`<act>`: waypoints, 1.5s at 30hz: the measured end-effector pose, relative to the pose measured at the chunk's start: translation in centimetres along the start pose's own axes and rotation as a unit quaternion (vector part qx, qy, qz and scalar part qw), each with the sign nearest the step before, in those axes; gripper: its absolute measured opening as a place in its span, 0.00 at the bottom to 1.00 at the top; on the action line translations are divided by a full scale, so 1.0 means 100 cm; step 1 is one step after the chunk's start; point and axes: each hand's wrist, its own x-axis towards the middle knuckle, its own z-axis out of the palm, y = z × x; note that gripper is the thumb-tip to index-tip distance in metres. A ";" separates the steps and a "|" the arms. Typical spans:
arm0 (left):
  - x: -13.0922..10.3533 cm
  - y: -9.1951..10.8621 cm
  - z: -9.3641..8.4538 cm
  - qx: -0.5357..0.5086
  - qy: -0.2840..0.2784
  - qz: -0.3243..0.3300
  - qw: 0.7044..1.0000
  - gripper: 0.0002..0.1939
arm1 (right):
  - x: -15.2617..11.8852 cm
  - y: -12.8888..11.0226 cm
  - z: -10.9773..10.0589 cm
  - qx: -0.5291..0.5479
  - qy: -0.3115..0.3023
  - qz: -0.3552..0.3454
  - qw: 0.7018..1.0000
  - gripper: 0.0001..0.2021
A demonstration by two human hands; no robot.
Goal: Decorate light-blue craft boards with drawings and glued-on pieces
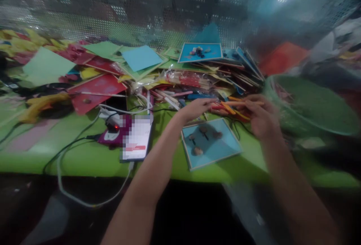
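My right hand (263, 119) is closed around an orange marker (239, 103), which lies nearly level and points left. My left hand (199, 107) reaches over the heap of pens, its fingertips close to the marker's left end; blur hides whether they grip anything. Below and between my hands lies a blue picture card (211, 143) with a pale border, bearing several pebbles and short dark drawn lines. Yellow-orange scissors or similar handles (241, 115) show under the marker, too blurred to name surely. More pens and markers (175, 96) are heaped beside my left hand.
A lit phone (138, 137) lies left of my left forearm, near a purple power strip (113, 134) and a looping white cable (60, 177). A green basket (313, 104) stands at right. Coloured cards, including another pebble picture (200, 52), pile against the mesh (169, 8).
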 end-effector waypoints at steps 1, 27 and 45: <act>0.001 -0.003 0.000 -0.007 0.003 0.004 1.000 0.26 | 0.004 -0.001 0.005 0.003 -0.004 -0.002 1.000 0.10; -0.004 -0.005 0.008 -0.131 -0.047 0.036 0.990 0.23 | 0.000 0.027 0.009 0.028 -0.067 0.036 0.997 0.11; 0.009 -0.013 0.018 -0.166 0.056 0.052 0.983 0.19 | 0.002 0.036 0.017 0.069 -0.039 0.094 0.992 0.14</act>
